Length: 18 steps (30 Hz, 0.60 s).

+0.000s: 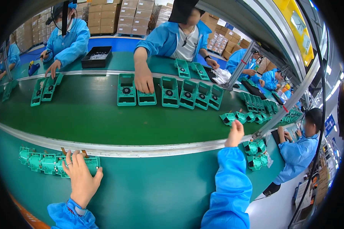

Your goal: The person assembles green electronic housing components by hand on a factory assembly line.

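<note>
My left hand (80,176) lies over the right end of a row of small green plastic housings (48,164) on the near bench. Its fingers are spread across the tops, with the thumb beside the end piece; part of the row is hidden beneath. Brown strips (63,151) stick up from the row. My right hand (235,134) reaches over the pale rail at the moving line's near edge, its fingers drawn together with nothing visible in them. Just beyond its fingertips sits a small green housing (228,119), the leftmost of several on the line.
Larger green open housings with round black parts (169,92) stand along the dark green belt (84,122). Opposite, a co-worker's hand (144,79) touches one. More small housings (255,162) lie at the bench's right. A metal post (286,107) slants up beyond my right hand.
</note>
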Each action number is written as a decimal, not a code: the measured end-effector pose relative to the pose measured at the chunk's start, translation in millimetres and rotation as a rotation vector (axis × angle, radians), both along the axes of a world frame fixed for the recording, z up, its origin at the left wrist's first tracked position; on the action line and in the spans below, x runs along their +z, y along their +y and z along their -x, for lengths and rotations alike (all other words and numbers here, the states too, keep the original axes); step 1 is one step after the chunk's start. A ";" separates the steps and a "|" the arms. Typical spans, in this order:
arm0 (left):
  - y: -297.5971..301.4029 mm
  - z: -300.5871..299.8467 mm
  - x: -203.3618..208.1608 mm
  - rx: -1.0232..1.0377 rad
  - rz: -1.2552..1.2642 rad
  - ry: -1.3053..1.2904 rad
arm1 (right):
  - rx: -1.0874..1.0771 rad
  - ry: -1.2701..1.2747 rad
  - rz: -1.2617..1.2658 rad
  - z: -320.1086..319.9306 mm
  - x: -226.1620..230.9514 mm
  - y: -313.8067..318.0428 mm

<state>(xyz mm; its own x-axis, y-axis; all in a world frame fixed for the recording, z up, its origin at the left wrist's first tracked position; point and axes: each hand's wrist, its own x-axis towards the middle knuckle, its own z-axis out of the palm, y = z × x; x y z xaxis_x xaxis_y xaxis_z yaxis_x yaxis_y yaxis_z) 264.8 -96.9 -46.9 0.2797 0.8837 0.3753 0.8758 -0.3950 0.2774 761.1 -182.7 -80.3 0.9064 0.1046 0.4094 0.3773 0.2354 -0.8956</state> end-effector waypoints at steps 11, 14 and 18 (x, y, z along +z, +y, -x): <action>-31.7 -67.9 -15.2 -0.761 -0.018 -0.372 | -0.404 -0.383 1.275 -61.4 -29.4 -0.8; -39.0 -83.4 -30.1 -0.843 0.017 -0.374 | -0.501 -0.579 1.322 -77.8 -34.9 -5.6; -38.7 -87.1 -38.6 -0.849 0.074 -0.405 | -0.499 -0.574 1.312 -78.2 -34.6 -6.4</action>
<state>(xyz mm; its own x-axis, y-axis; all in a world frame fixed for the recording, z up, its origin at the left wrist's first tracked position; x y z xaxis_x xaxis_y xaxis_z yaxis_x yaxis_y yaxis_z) 351.9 -135.6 -85.5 0.7016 0.4699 0.5357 0.1346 -0.8256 0.5479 839.3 -189.1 -114.9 0.7131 0.4049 0.5724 0.5353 -0.8417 -0.0714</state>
